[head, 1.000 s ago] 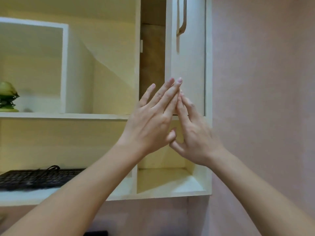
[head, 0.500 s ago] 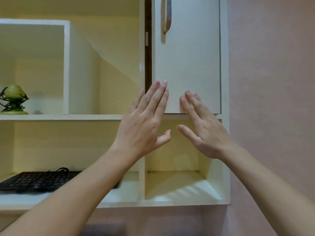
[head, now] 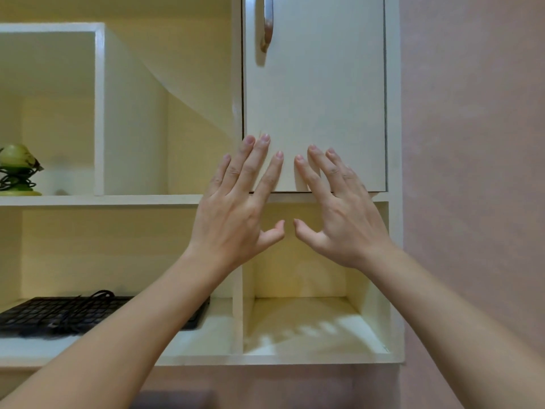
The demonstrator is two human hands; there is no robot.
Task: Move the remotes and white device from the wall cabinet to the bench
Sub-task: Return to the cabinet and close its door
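left hand (head: 236, 214) and right hand (head: 342, 214), fingers straight and spread, rest side by side on the lower part of the closed door (head: 324, 84) of the wall cabinet (head: 393, 261); a black keyboard (head: 59, 314) lies on the bottom-left shelf.

Quick headcount at the wall cabinet

Two hands up: one left hand (head: 236, 214), one right hand (head: 342, 219). One door (head: 318, 98) with one metal handle (head: 267, 25), four open cubbies (head: 309, 320) as far as I can see, one black keyboard (head: 59, 315) with one cable (head: 100, 293), and one green ornament (head: 17, 169).
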